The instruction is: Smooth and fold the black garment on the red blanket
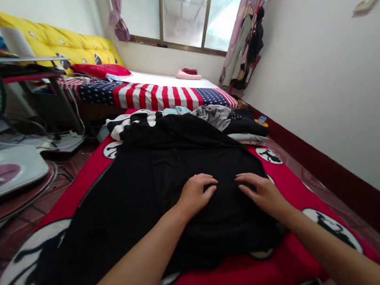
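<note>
A large black garment [124, 204] lies spread over a red blanket [299, 183] with round white patterns. One long part of it, perhaps a sleeve, reaches to the lower left. My left hand [197, 193] is over the middle of the black cloth, fingers slightly bent and thumb apart, holding nothing. To its right, my right hand [260, 194] is above the right part of the garment, also open with its thumb apart from the fingers. Whether the fingertips touch the cloth I cannot tell.
Beyond the garment lie a striped black-and-white cloth [121, 124], a grey cloth [213, 116] and folded dark clothes [246, 127]. A white fan [5, 172] stands at left beside a desk. A bed with a flag-patterned cover [158, 97] is at the back; a wall [343, 91] runs along the right.
</note>
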Action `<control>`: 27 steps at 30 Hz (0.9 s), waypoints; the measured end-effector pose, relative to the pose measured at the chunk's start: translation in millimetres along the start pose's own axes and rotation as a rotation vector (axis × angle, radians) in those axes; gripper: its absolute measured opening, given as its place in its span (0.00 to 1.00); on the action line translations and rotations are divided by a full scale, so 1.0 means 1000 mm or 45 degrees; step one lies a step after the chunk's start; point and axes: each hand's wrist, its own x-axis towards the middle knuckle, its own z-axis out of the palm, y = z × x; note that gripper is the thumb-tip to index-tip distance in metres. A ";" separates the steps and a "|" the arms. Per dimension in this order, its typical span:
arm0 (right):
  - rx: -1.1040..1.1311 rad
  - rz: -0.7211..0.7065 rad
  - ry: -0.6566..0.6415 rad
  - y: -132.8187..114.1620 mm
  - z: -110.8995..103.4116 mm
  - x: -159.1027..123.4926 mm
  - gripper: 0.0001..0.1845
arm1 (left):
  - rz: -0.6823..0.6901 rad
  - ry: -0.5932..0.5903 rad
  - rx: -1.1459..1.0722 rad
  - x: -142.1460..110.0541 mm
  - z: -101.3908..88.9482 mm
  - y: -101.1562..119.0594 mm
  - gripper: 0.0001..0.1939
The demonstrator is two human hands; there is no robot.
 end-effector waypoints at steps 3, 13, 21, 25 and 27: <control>0.272 -0.125 -0.191 -0.074 0.010 -0.015 0.15 | -0.103 0.246 -0.428 -0.001 -0.021 -0.001 0.11; 0.058 -0.230 -0.395 -0.163 0.054 -0.008 0.53 | -0.260 0.660 -0.536 -0.045 -0.077 -0.003 0.15; 0.220 -0.252 -0.197 -0.168 0.056 0.005 0.07 | -0.258 0.947 -0.289 -0.061 -0.084 -0.007 0.16; 0.873 0.179 0.490 -0.115 0.026 0.006 0.09 | -0.211 1.021 -0.179 -0.062 -0.089 -0.005 0.16; 1.088 0.376 0.732 -0.079 0.017 0.005 0.15 | -0.234 0.968 -0.167 -0.062 -0.092 -0.007 0.16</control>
